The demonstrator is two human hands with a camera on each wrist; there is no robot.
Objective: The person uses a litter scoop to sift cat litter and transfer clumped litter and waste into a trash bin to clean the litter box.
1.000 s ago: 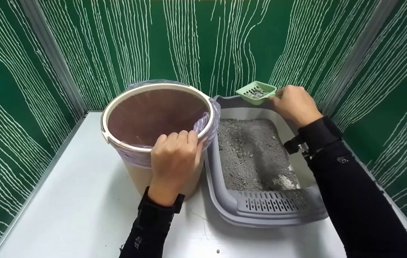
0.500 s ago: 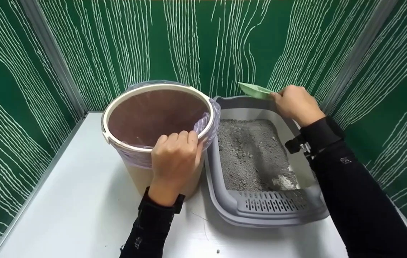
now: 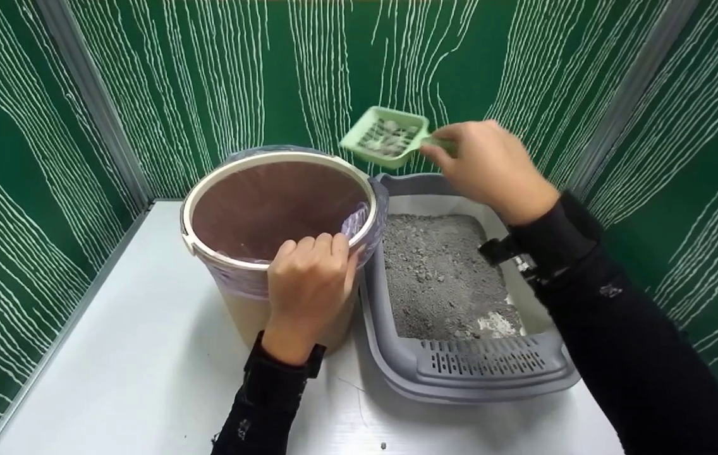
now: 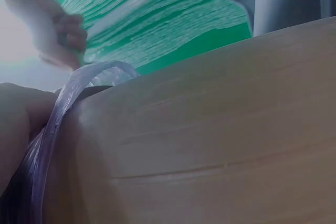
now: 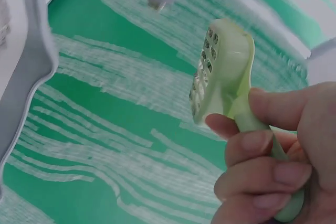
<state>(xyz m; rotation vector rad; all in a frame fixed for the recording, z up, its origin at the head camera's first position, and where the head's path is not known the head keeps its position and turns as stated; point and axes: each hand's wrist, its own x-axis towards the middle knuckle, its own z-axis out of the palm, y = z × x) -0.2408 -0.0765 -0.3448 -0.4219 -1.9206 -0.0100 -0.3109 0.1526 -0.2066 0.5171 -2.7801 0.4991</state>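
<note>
My right hand [image 3: 488, 164] grips the handle of a light green slotted litter scoop [image 3: 375, 151], raised above the back edge of the litter box between box and bin. Grey-white clumps [image 3: 392, 136] lie in the scoop. In the right wrist view, fingers and thumb wrap the scoop's handle [image 5: 252, 124], and its slotted underside shows. My left hand [image 3: 310, 284] grips the near right rim of a beige trash bin [image 3: 239, 309] lined with a thin purple plastic bag [image 3: 232, 278]. The left wrist view shows the bin's side wall [image 4: 210, 129] and the bag's edge [image 4: 55, 114] by the hand.
A grey litter box [image 3: 390, 354] with grey litter [image 3: 447, 272] stands right of the bin, its slotted ledge toward me. Both stand on a white table [image 3: 125, 354]. Green walls [image 3: 308, 76] with white lines enclose the back and sides. A small crumb [image 3: 383, 445] lies at the front.
My right hand has lifted the scoop up and left from the box's back edge toward the bin. The scoop tilted, then turned level, its clumps showing again. My left hand stays on the rim.
</note>
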